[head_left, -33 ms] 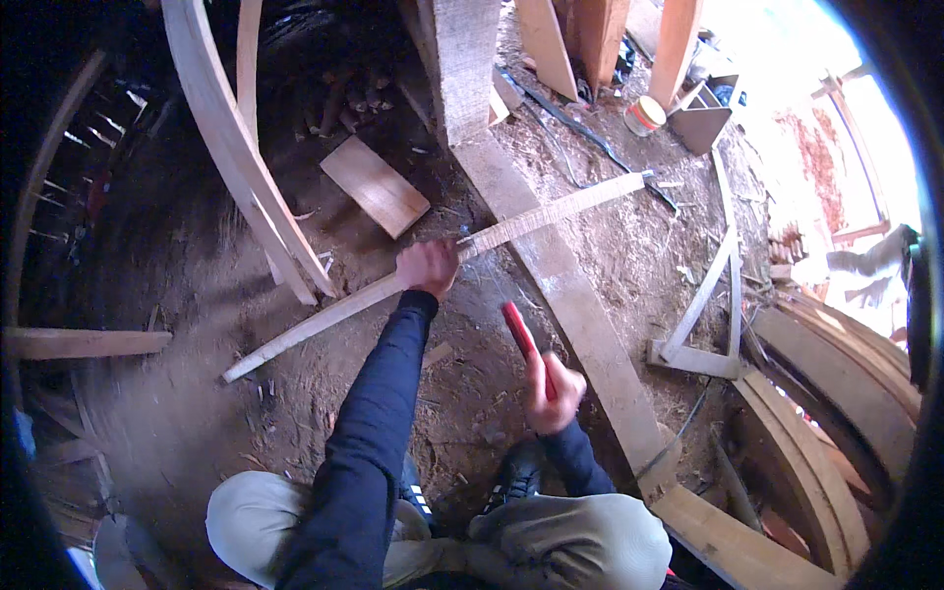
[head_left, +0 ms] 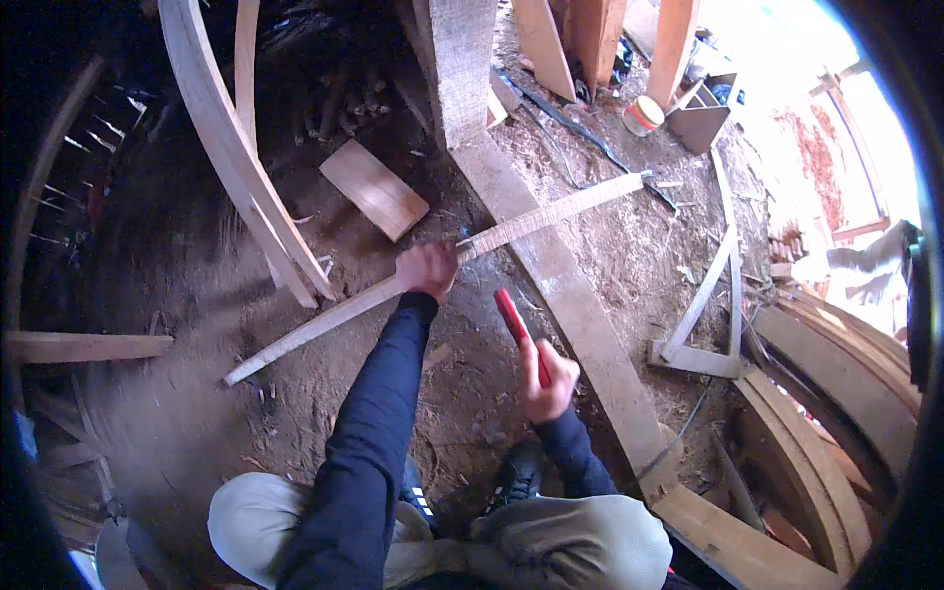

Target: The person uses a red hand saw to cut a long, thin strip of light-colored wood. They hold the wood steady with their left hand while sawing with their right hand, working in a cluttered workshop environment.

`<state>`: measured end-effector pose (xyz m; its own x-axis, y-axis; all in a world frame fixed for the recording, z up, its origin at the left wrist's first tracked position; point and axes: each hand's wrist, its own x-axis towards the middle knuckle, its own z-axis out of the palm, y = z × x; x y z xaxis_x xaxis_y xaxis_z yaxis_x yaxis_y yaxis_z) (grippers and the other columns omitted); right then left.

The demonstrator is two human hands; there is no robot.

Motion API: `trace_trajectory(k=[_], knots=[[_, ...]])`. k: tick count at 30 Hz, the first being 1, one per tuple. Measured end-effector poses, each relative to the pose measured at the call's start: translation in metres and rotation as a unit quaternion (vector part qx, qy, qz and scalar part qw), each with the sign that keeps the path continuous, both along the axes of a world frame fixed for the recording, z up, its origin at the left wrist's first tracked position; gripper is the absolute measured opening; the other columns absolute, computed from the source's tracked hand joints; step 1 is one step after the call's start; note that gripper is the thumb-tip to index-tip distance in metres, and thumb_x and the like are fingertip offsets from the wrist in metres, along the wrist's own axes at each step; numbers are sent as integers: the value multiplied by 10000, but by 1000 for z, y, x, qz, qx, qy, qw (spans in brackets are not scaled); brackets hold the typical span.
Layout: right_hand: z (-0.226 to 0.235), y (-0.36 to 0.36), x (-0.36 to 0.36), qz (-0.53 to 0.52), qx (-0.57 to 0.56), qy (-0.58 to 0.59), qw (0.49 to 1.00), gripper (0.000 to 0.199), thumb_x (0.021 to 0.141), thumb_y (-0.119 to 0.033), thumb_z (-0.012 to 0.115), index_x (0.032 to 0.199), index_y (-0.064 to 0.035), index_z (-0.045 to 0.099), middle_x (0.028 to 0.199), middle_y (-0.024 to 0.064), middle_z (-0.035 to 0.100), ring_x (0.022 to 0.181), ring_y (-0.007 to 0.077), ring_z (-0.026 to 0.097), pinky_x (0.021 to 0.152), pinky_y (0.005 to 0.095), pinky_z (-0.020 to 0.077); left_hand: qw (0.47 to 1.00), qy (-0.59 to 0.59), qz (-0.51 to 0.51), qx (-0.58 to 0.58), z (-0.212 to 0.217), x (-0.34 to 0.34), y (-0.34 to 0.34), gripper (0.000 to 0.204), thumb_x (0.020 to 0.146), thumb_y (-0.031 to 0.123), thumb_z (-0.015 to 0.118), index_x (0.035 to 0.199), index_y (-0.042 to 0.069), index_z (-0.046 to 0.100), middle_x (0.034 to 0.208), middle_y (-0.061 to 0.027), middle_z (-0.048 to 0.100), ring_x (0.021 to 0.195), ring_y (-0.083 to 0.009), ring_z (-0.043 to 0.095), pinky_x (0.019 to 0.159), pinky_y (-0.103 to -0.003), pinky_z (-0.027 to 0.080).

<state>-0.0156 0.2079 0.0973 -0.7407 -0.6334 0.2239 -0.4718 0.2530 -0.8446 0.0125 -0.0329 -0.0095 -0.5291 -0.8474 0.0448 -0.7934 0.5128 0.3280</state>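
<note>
A long, slightly curved wooden strip (head_left: pixel 556 213) slants across the ground, its right part lying over a wide plank (head_left: pixel 580 305). My left hand (head_left: pixel 426 269) is closed around the strip near its middle, and a small dark metal piece (head_left: pixel 464 243) shows just beside the fingers. What that piece is I cannot make out. In front of my right knee, my right hand (head_left: pixel 549 385) grips a slim red tool (head_left: pixel 511 320). The tool points up and to the left, apart from the strip, with the forefinger stretched along it; its kind is unclear.
A short board (head_left: pixel 374 189) lies beyond my left hand. An upright post (head_left: pixel 462 74) meets the plank's far end. Curved timbers stand at left (head_left: pixel 221 138) and lie at right (head_left: pixel 806 472). A wooden frame (head_left: pixel 693 362), a jar (head_left: pixel 643 116) and a box (head_left: pixel 700 121) are at right.
My right hand has shifted slightly left and away from me, carrying the red tool with it. My left hand and the wooden strip have stayed in place.
</note>
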Motion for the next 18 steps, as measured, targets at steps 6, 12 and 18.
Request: trace_trajectory(k=[6, 12, 18], knots=[[2, 47, 21, 1, -8, 17, 1000, 198, 891, -100, 598, 706, -32, 578, 470, 88, 463, 371, 167, 496, 404, 306, 361, 1000, -9, -20, 3, -6, 8, 10, 403, 878, 380, 487, 691, 93, 700, 710, -180, 666, 690, -372, 665, 686, -490, 529], [-5, 28, 5, 12, 32, -12, 999, 196, 887, -89, 600, 700, -34, 581, 468, 77, 464, 367, 172, 489, 405, 308, 370, 997, 14, 7, -73, -18, 2, -12, 411, 876, 381, 490, 699, 76, 700, 713, -194, 662, 666, -371, 665, 642, -481, 533], [3, 28, -2, 16, 36, 45, 998, 169, 865, -58, 617, 704, -31, 574, 485, 123, 449, 368, 229, 500, 396, 331, 366, 999, 38, 12, -23, -7, -3, -6, 399, 868, 387, 501, 709, 79, 698, 691, -181, 659, 674, -377, 662, 600, -469, 527]])
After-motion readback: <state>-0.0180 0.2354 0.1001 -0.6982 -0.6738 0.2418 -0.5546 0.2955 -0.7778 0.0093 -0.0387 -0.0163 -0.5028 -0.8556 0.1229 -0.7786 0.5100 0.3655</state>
